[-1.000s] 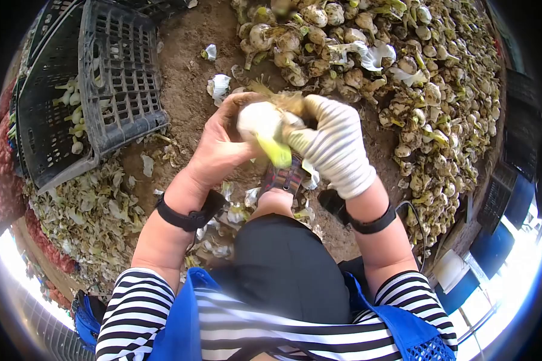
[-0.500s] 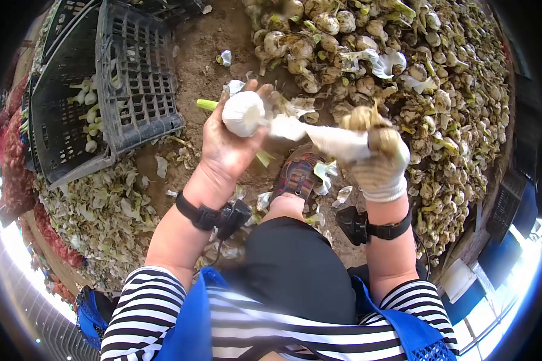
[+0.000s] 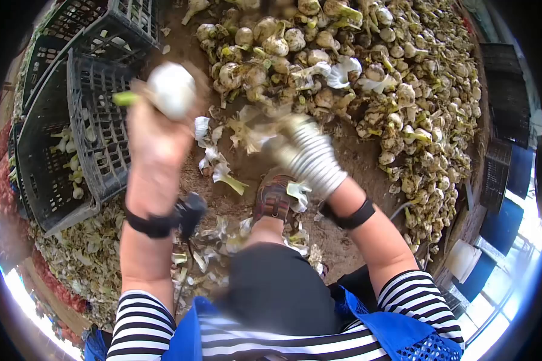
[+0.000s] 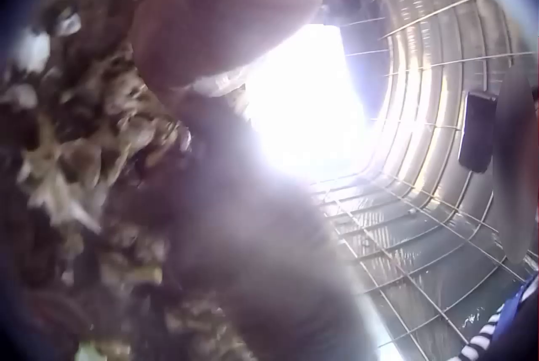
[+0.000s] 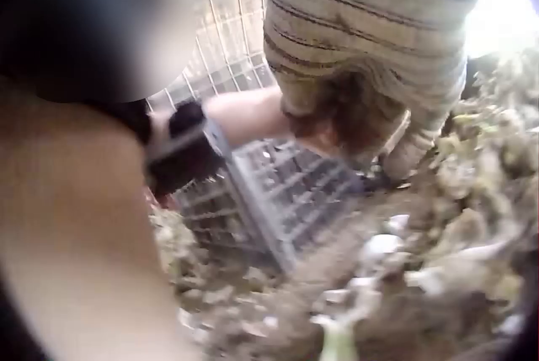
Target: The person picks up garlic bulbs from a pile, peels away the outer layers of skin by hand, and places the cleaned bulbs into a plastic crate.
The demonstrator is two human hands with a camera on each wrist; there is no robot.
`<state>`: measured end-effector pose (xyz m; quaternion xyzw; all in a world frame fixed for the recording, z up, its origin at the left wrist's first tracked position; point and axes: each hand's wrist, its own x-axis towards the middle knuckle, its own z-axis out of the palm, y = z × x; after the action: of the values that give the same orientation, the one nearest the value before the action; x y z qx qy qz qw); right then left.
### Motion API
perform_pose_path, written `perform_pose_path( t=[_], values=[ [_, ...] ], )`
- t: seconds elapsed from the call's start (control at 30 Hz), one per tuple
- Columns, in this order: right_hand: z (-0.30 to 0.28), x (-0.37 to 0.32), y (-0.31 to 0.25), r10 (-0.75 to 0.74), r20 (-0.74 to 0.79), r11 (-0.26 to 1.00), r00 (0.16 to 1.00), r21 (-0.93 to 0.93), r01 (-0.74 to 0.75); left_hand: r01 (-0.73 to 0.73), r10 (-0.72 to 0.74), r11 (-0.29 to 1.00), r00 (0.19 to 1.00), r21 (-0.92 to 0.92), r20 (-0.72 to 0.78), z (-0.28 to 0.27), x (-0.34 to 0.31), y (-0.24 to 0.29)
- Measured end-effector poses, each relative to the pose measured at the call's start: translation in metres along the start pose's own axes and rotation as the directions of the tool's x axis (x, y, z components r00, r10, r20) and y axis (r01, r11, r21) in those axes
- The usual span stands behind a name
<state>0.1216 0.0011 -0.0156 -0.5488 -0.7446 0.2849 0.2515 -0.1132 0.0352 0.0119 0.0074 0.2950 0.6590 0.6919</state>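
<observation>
Blurred by motion, my bare left hand (image 3: 159, 138) holds a clean white garlic bulb (image 3: 173, 90) with a short green stem poking out to the left, beside the black plastic crate (image 3: 94, 189). Several trimmed bulbs (image 3: 75, 165) lie inside that crate. In the left wrist view the fingers (image 4: 244, 16) loom close and hide most of the bulb. My right hand (image 3: 310, 153), in a striped knit glove, hangs over the ground near the garlic heap, its fingers loosely bent with nothing visible in them. Pale garlic skins (image 3: 247, 135) lie just left of the glove.
A large heap of untrimmed garlic (image 3: 403, 108) spreads from the far side to the right. Another black crate (image 3: 123, 27) stands behind the first. Discarded skins (image 3: 72, 259) pile up at the left, and a shoe (image 3: 274, 198) stands on the dirt between the hands.
The left hand has carried the bulb left and away toward the crate. The right hand has pulled the outer skin and stalk off the bulb, let them go and swung back toward the middle.
</observation>
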Motion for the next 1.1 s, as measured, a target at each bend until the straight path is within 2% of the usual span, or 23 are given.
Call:
perform_pose_path(
  t=[0.03, 0.07, 0.1, 0.13, 0.17, 0.2, 0.23, 0.27, 0.3, 0.33, 0.37, 0.43, 0.5, 0.53, 0.57, 0.6, 0.63, 0.7, 0.77, 0.8, 0.9, 0.97, 1.1],
  values=[
    [-0.011, 0.003, 0.019, 0.296, -0.098, 0.949, 0.950, 0.144, -0.281, -0.238, 0.239, 0.968, 0.971, 0.082, -0.008, 0.028, 0.005, 0.023],
    [-0.008, 0.006, 0.075, 0.179, -0.319, 0.968, 0.931, -0.114, -0.225, -0.255, 0.264, 0.964, 0.948, -0.073, 0.179, 0.034, 0.015, 0.047],
    [-0.022, 0.006, 0.088, 0.166, -0.362, 0.924, 0.917, -0.267, -0.272, -0.258, 0.322, 0.942, 0.876, -0.216, 0.359, 0.036, 0.021, 0.072],
    [-0.018, -0.002, 0.139, 0.218, -0.363, 0.918, 0.906, -0.238, -0.317, -0.403, 0.434, 0.897, 0.881, -0.182, 0.188, 0.044, 0.023, 0.076],
    [-0.023, 0.005, 0.143, 0.424, -0.235, 0.898, 0.874, -0.019, -0.441, -0.455, 0.467, 0.883, 0.876, -0.116, 0.123, 0.060, 0.016, 0.064],
    [-0.017, 0.002, 0.139, 0.504, -0.280, 0.848, 0.817, -0.021, -0.530, -0.383, 0.395, 0.918, 0.905, -0.104, 0.159, 0.059, 0.017, 0.056],
    [-0.004, -0.004, 0.165, 0.512, -0.295, 0.812, 0.807, -0.141, -0.566, -0.278, 0.287, 0.953, 0.956, -0.123, 0.060, 0.065, 0.010, 0.037],
    [-0.001, -0.007, 0.165, 0.519, -0.273, 0.809, 0.810, -0.148, -0.569, -0.197, 0.205, 0.974, 0.976, -0.108, 0.077, 0.052, 0.009, 0.020],
    [0.010, -0.012, 0.191, 0.487, -0.346, 0.777, 0.802, -0.247, -0.579, -0.175, 0.178, 0.978, 0.984, 0.116, -0.014, 0.041, 0.004, -0.001],
    [0.014, -0.013, 0.206, 0.541, -0.282, 0.841, 0.792, 0.160, -0.517, -0.019, 0.034, 0.985, 0.996, 0.172, -0.086, 0.032, -0.005, -0.018],
    [0.018, -0.012, 0.202, 0.617, -0.302, 0.773, 0.727, 0.406, -0.488, 0.087, -0.055, 0.942, 0.993, 0.325, -0.106, 0.016, -0.012, -0.035],
    [0.006, -0.009, 0.164, 0.636, -0.216, 0.681, 0.741, 0.609, -0.406, 0.208, -0.178, 0.823, 0.978, 0.530, -0.106, -0.008, -0.028, -0.063],
    [-0.017, -0.005, 0.094, 0.559, -0.038, 0.723, 0.828, 0.512, -0.464, 0.022, -0.143, 0.681, 0.984, 0.732, 0.104, -0.030, -0.044, -0.088],
    [-0.032, -0.007, 0.049, 0.442, 0.047, 0.767, 0.896, 0.499, -0.404, 0.128, -0.323, 0.691, 0.935, 0.711, 0.145, -0.015, -0.051, -0.079],
    [-0.042, -0.008, 0.015, 0.329, 0.139, 0.796, 0.934, 0.492, -0.354, 0.182, -0.370, 0.661, 0.923, 0.728, 0.105, -0.019, -0.057, -0.083],
    [-0.045, -0.010, 0.006, 0.132, 0.171, 0.888, 0.976, 0.417, -0.193, 0.260, -0.421, 0.688, 0.903, 0.677, 0.081, -0.022, -0.061, -0.086],
    [-0.046, -0.014, 0.004, -0.070, 0.231, 0.934, 0.970, 0.357, -0.017, 0.337, -0.469, 0.707, 0.881, 0.622, 0.055, -0.024, -0.066, -0.088],
    [-0.041, -0.010, 0.010, -0.065, 0.014, 0.968, 0.998, 0.242, 0.060, 0.353, -0.403, 0.877, 0.910, 0.325, 0.097, -0.004, -0.074, -0.074],
    [-0.037, -0.005, 0.028, -0.070, -0.175, 0.989, 0.982, -0.142, 0.045, 0.222, -0.260, 0.875, 0.965, 0.430, 0.030, -0.021, -0.078, -0.078],
    [-0.029, -0.003, 0.020, -0.099, -0.186, 0.994, 0.978, 0.026, 0.106, 0.183, -0.237, 0.862, 0.970, 0.472, 0.057, -0.023, -0.078, -0.081],
    [-0.023, -0.008, -0.014, -0.188, -0.303, 0.977, 0.934, 0.036, 0.208, 0.101, -0.182, 0.888, 0.973, 0.449, 0.141, -0.028, -0.079, -0.097],
    [-0.010, -0.014, -0.023, -0.198, -0.176, 0.978, 0.964, 0.031, 0.206, 0.102, -0.185, 0.883, 0.973, 0.457, 0.140, -0.021, -0.085, -0.102],
    [0.006, -0.023, -0.011, -0.361, -0.131, 0.930, 0.923, 0.024, 0.367, 0.076, -0.175, 0.916, 0.959, 0.394, 0.222, -0.023, -0.090, -0.101]
  ],
)
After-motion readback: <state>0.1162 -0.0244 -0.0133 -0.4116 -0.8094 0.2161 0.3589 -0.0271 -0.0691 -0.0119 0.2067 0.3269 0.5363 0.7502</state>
